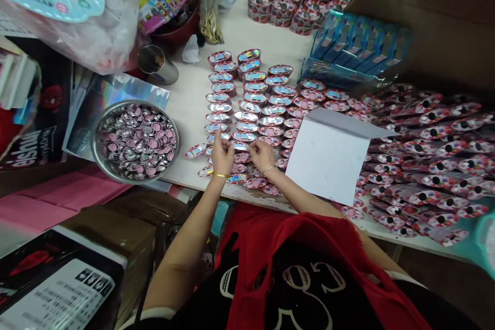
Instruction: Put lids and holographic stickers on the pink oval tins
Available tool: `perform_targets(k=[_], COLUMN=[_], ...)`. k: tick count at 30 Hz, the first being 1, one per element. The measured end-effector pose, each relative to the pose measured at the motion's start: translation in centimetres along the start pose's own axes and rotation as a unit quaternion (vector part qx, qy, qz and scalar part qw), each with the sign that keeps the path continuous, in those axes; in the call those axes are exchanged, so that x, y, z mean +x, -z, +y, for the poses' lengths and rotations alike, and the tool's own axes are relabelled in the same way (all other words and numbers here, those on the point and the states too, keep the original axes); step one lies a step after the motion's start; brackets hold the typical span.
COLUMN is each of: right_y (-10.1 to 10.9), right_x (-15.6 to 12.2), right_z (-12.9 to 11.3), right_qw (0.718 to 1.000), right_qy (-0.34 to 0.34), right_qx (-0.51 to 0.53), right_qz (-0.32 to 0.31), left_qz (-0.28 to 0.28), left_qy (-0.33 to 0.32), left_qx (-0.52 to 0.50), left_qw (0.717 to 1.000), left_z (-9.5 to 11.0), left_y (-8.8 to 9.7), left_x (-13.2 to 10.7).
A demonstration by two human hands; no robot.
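White table point(189, 95); foil-topped packet point(242, 146) between hands point(223, 159), fingertips at its ends; cannot tell if gripped.

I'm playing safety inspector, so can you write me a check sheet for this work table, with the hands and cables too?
Surface: white table, crowded.
Job's things: rows of red-patterned packs, many with shiny tops; metal bowl of small round discs to their left.
Clutter: white paper lying over some packs; metal cup; blue boxes.
Hands: left hand and right hand meet at one pack; can't tell whether either grips it.
Cables: nothing seen.
Surroundings: carton at lower left; teal tub at the right edge.
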State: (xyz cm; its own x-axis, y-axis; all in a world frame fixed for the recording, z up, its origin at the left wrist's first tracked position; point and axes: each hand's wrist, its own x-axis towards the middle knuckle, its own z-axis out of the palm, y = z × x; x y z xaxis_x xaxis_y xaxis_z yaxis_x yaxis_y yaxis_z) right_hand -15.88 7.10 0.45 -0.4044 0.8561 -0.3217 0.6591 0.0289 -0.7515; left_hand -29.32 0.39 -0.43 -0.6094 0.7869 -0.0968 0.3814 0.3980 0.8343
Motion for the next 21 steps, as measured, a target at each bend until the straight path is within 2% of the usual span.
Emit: perform_targets(k=[4, 9, 12, 16, 21], right_y=[-0.6, -1.3, -1.6, -1.7, -0.6], right_x=[0.0, -0.3, -0.4, -0.5, -1.3], right_z=[-0.2, -0.3, -0.2, -0.2, -0.4], right_qw=[0.992, 0.980, 0.977, 0.984, 0.994], right_qy=[0.009, 0.030, 0.032, 0.018, 0.044], right_qx=[-0.124, -0.197, -0.210, -0.175, -0.079], right_qz=[0.027, 0.025, 0.020, 0.038, 0.057], left_qz=[-0.020, -0.037, -0.038, 0.001, 0.064], left_qy=[-0.023, -0.038, -0.043, -0.047, -0.081], left_qx=[0.136, 0.203, 0.209, 0.203, 0.086], left_qw=[0.990, 0.978, 0.976, 0.978, 0.991], left_z=[-0.4, -0.8, -1.1, -1.2, 0.1], left_y=[-0.2, -0.4, -0.7, -0.6, 1.5], left_x=[0.6, 0.8, 0.7, 0.9, 1.0])
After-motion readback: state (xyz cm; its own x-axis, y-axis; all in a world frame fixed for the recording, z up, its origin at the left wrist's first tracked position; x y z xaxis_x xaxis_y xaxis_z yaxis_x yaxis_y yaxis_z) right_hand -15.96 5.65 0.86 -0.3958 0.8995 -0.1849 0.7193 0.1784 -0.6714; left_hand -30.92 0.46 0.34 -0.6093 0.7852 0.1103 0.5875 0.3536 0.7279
